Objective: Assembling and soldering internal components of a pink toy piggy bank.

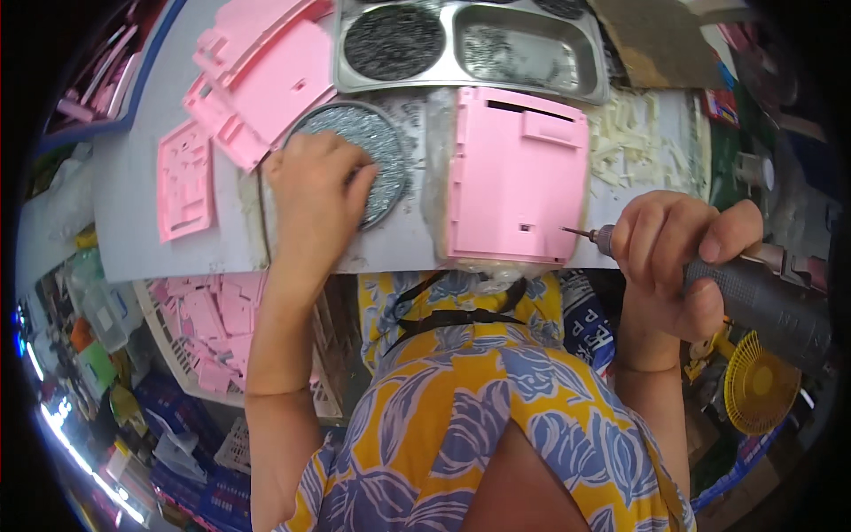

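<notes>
My left hand (321,186) is over a round dish (408,168) of small silvery screws (379,146). Its fingers are curled down together into the screws, and whatever they pinch is hidden. In my right hand (669,257) is a dark electric screwdriver (753,306), held with its thin bit pointing left. The bit's tip hovers close to the lower right edge of a pink plastic housing panel (519,182). This panel lies flat on the table in front of me, with a slot along its far side and a small rectangular hole near its front.
More pink panels (292,75) lie at the far left beside a smaller pink piece (186,182). A metal tray (450,84) with dark small parts stands at the back. Cream plastic pieces (638,142) are heaped right. Below the table are a crate (182,346) of pink parts and a yellow fan (758,381).
</notes>
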Motion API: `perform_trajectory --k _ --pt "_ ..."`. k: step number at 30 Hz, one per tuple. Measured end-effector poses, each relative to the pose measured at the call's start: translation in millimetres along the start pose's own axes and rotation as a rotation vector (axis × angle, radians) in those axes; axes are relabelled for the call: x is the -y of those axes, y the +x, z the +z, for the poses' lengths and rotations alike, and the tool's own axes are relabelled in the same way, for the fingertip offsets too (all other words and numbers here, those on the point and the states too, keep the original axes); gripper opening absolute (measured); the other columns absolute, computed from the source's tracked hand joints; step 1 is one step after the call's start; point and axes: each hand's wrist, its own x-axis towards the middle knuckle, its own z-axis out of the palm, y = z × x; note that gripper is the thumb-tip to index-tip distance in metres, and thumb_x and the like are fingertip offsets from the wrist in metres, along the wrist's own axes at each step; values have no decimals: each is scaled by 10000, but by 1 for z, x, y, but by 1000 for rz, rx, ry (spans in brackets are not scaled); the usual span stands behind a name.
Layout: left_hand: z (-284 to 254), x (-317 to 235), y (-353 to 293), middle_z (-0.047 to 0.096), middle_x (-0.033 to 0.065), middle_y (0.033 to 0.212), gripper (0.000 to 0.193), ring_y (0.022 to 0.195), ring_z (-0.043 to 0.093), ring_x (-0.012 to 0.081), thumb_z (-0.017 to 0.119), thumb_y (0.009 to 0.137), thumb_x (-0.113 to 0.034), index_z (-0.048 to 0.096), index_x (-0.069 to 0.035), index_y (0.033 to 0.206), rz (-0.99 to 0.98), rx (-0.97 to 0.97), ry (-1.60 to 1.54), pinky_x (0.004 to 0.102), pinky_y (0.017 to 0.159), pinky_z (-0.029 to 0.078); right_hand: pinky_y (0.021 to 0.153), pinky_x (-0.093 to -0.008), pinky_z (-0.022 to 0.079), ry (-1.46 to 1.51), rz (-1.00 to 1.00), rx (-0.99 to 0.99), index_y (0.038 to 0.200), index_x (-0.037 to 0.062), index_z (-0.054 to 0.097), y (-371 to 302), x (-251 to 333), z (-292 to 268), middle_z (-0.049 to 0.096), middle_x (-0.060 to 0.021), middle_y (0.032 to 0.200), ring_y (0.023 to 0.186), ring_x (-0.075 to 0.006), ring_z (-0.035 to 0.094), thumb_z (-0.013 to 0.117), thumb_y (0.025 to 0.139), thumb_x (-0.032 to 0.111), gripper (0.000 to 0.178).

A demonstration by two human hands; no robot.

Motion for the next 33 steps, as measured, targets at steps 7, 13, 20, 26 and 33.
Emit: perform_trajectory --k 7,13,20,26,33 --pt "2 19 18 573 106 794 215 777 543 308 668 903 -178 594 -30 766 -13 -67 152 423 701 397 538 -302 425 -88 -58 -123 1053 96 410 -4 0 -14 483 -35 660 537 -131 468 673 897 170 315" --pt "-11 9 31 568 116 715 179 702 524 236 684 889 -112 598 22 807 -197 21 -264 345 676 434 530 -308 430 -181 -65 -144 1058 94 426 -4 -23 -32 479 -31 654 530 -127 465 640 905 154 269" --pt "2 -77 26 654 97 775 106 679 629 216 733 826 -63 665 -4 882 45 102 -602 309 641 500 503 -311 420 -374 -43 -73 961 105 392 -2 -36 -36 478 -43 604 489 -123 435 627 901 108 243" --pt "33 -99 33 664 77 770 137 658 648 239 780 791 -132 663 -75 833 243 189 -537 335 565 507 504 -311 431 -450 2 -21 948 88 403 0 -39 -39 472 -31 593 488 -123 444 642 890 101 246" --pt "45 -106 30 660 68 760 144 659 648 243 785 784 -121 663 -82 850 404 -8 -611 348 565 516 463 -289 395 44 -4 -44 1062 169 440 21 5 -10 478 35 580 445 -116 452 664 931 271 278"
